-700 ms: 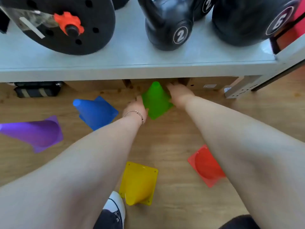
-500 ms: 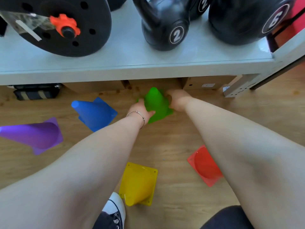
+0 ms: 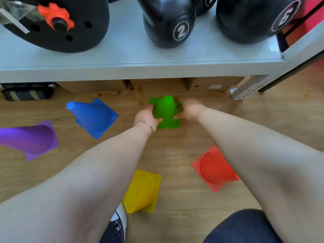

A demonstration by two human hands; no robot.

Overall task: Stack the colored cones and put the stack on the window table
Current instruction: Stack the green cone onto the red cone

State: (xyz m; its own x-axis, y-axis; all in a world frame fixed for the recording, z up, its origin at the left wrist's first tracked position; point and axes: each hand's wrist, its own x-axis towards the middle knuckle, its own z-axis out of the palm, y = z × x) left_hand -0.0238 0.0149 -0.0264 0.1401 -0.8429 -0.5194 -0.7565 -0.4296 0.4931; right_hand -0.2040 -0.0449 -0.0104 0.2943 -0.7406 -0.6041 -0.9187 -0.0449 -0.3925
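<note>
A green cone (image 3: 166, 111) stands upright on the wooden floor just in front of the table. My left hand (image 3: 147, 118) grips its left side and my right hand (image 3: 189, 109) grips its right side. On the floor, lying on their sides, are a blue cone (image 3: 93, 116), a purple cone (image 3: 29, 139), a yellow cone (image 3: 142, 192) and a red cone (image 3: 215, 169).
A pale grey table (image 3: 140, 57) spans the top, carrying a black weight plate (image 3: 57, 23) with an orange collar and black kettlebells (image 3: 168, 21). Cardboard boxes (image 3: 210, 84) and a dark bag (image 3: 28, 92) sit beneath it. My shoe (image 3: 119, 220) is beside the yellow cone.
The green cone went from lying tilted to standing upright on its base, and both hands have closed on its sides.
</note>
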